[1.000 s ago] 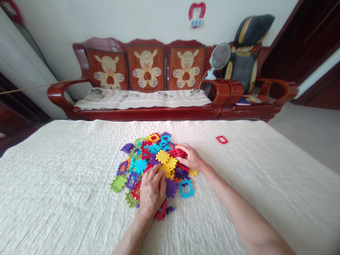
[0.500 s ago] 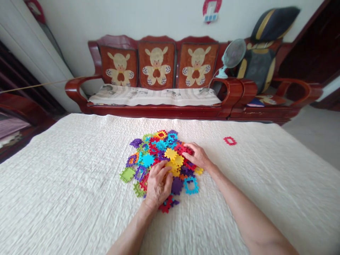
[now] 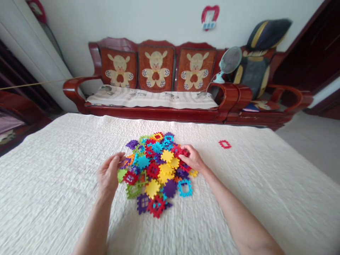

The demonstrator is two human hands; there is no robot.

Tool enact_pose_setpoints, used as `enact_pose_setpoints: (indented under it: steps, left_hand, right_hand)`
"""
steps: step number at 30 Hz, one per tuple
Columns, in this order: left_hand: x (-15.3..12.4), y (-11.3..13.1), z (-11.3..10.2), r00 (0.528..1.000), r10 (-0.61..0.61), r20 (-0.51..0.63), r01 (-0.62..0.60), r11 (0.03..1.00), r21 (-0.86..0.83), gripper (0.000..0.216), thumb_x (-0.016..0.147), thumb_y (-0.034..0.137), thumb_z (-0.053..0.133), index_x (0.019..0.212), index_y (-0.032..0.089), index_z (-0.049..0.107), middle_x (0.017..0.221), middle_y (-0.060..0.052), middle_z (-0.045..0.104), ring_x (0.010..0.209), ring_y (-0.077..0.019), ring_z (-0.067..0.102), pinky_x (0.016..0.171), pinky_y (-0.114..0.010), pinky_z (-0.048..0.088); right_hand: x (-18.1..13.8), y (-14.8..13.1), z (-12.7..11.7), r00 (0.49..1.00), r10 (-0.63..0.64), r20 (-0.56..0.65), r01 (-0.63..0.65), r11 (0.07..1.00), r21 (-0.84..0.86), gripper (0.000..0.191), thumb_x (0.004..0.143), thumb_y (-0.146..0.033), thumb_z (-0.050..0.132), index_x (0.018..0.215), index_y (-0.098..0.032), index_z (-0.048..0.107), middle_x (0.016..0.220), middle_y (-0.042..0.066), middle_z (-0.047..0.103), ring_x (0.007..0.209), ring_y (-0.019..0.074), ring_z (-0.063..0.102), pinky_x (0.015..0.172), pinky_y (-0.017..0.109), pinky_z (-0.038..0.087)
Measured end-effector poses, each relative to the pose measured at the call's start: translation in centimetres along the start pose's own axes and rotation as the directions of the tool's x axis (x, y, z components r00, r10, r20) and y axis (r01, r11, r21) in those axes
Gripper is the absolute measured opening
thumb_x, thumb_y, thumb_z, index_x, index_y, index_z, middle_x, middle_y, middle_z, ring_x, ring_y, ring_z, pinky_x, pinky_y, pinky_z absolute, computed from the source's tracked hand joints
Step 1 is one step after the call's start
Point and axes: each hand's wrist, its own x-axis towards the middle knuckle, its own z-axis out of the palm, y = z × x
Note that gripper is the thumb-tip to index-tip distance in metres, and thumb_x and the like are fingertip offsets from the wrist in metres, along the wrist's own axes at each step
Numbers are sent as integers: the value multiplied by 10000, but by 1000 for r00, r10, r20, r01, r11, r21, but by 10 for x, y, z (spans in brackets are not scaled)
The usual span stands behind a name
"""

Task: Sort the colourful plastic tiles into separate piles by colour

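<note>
A heap of colourful plastic interlocking tiles, some solid and some window-like frames, lies on the white cloth. My left hand [image 3: 108, 173] is at the heap's left edge, fingers partly stretched and apart, its fingertips beside a purple frame tile [image 3: 124, 163]; whether they touch is unclear. On the right side, my right hand [image 3: 193, 158] has thumb and fingers closed around the edge of a red tile [image 3: 176, 151]. Between the hands lie yellow tiles [image 3: 166, 156] and a light-blue solid tile [image 3: 142, 162]. In front are a red window tile [image 3: 156, 206] and a purple one [image 3: 142, 203].
A lone red frame tile [image 3: 225, 144] lies right of the heap on the quilted white cloth [image 3: 61, 170]. Beyond the table's far edge stands a wooden sofa [image 3: 148, 112] with bear-patterned cushions [image 3: 155, 67]. A small fan [image 3: 230, 61] is near its right armrest.
My left hand has moved from the heap's middle to its left edge, uncovering yellow, red and purple tiles. My right hand stays at the red tile. The view has shifted slightly.
</note>
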Motion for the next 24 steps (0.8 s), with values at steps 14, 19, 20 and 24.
enact_pose_setpoints:
  steps: [14,19,20,24]
  left_hand:
    - [42,-46,-20,976,193,97,-193,574,796,326,804,425,532,956,209,722,1150,-62,661,1006,-247,582,982,-435,449]
    - [52,-53,-24,980,166,106,-176,490,854,291,770,437,551,943,276,720,1117,14,680,970,-229,591,960,-432,474]
    - [54,-55,-24,980,170,102,-173,483,858,286,768,441,547,932,283,719,1113,22,684,968,-227,595,958,-430,478]
    - [55,-57,-24,973,200,114,-195,453,870,251,768,452,528,885,320,706,1096,68,696,987,-225,606,957,-423,485]
  right_hand:
    - [12,14,-32,943,327,56,-315,832,456,311,738,-498,642,815,-210,556,825,13,682,763,161,630,724,294,496]
    - [15,33,-58,895,431,-112,-325,804,498,423,637,-553,733,833,-201,606,764,7,672,694,147,620,651,274,488]
    - [15,36,-62,885,442,-144,-329,814,479,434,631,-557,735,847,-197,623,759,8,673,687,148,618,637,272,486]
    - [14,46,-71,876,421,-235,-341,885,316,411,680,-560,668,864,-192,674,802,29,700,738,175,635,644,287,498]
